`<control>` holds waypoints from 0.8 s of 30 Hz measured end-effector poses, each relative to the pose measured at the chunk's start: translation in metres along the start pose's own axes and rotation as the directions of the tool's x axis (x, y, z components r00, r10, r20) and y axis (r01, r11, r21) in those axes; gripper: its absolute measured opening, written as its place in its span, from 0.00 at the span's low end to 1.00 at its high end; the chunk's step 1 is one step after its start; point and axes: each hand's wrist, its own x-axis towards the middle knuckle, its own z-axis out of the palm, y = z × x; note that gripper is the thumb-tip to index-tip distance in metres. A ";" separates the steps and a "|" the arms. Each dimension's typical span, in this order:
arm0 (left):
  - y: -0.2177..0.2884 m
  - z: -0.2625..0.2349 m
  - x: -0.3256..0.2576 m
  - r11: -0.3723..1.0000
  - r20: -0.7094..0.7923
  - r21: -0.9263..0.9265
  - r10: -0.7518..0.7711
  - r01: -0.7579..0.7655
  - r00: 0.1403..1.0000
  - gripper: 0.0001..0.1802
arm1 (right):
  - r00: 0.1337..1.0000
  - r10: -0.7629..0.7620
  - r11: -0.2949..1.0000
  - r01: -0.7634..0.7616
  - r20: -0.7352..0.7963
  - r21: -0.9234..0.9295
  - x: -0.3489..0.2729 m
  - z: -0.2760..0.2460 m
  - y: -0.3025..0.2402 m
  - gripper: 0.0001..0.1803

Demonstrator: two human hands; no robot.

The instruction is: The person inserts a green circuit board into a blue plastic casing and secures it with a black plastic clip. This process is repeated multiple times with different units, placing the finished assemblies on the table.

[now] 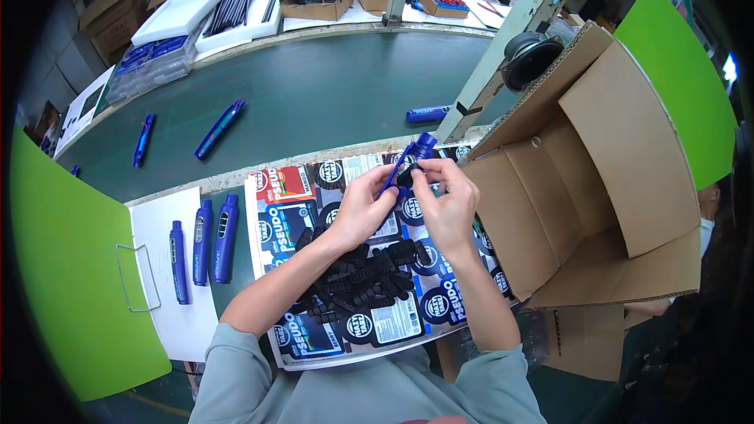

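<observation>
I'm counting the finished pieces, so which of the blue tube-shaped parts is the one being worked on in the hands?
The blue part raised between the left hand and right hand, above the printed sheet. Every other one lies flat: three on the white sheet, others on the green belt.

- Blue casing: slim plastic tube, tilted with its rounded end up-right, held just above frame centre.
- Black part: small dark piece pressed against the casing's lower half, partly hidden between the fingers.
</observation>
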 end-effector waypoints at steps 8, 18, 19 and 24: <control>-0.004 0.005 -0.004 0.987 -0.110 0.141 0.089 -0.073 0.990 0.15 | 0.987 -0.129 0.971 0.107 -0.093 -0.216 -0.001 0.015 0.010 0.15; 0.019 0.003 -0.012 0.644 -0.009 0.633 0.562 -0.430 0.827 0.14 | 0.911 0.252 0.823 -0.379 0.326 0.424 0.021 -0.010 0.012 0.14; 0.019 0.003 -0.014 0.665 -0.009 0.616 0.542 -0.422 0.840 0.14 | 0.903 0.246 0.842 -0.380 0.353 0.383 0.023 -0.013 0.013 0.14; 0.031 -0.009 -0.024 0.820 -0.084 0.501 0.363 -0.276 0.928 0.15 | 0.910 0.221 0.830 -0.364 0.350 0.423 0.022 -0.028 0.015 0.16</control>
